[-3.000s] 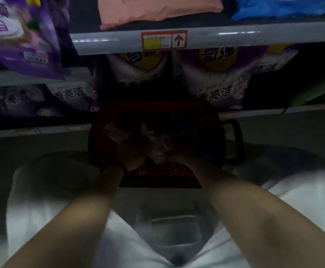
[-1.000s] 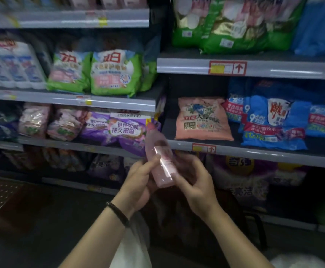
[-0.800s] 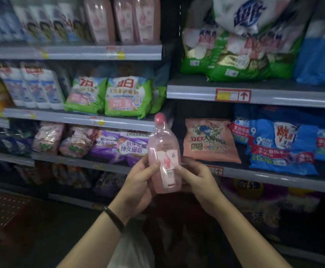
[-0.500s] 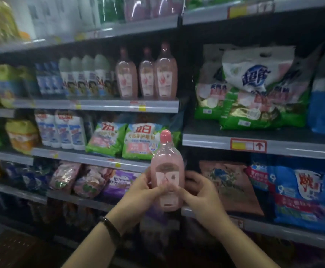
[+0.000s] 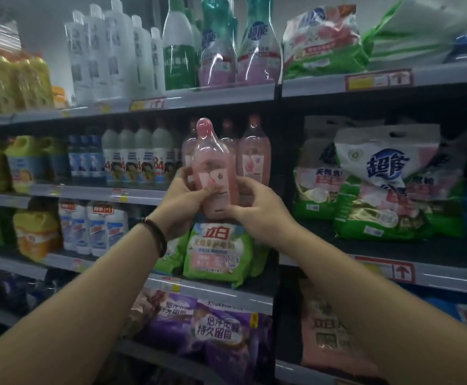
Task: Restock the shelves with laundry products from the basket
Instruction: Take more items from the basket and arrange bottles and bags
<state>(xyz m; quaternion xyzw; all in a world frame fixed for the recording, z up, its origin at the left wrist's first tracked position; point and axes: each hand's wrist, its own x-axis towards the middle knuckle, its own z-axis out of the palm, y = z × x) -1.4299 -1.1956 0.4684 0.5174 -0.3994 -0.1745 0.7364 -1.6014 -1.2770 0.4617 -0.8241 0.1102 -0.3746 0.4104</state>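
Observation:
I hold a pink detergent bottle (image 5: 213, 165) upright in both hands, raised in front of the second shelf (image 5: 143, 196). My left hand (image 5: 182, 202) grips its left side and my right hand (image 5: 257, 209) grips its lower right side. Just behind it stand matching pink bottles (image 5: 253, 154) on that shelf. The basket is out of view.
White and blue bottles (image 5: 140, 159) fill the shelf left of the pink ones. Green bags (image 5: 218, 248) lie on the shelf below, purple bags (image 5: 213, 329) lower still. Large green-and-white powder bags (image 5: 379, 184) fill the right bay. Tall bottles (image 5: 221, 45) line the top shelf.
I lifted the pink bottle out of the red basket and raised it up to the shelf with the matching pink bottles; my view tilted upward with it.

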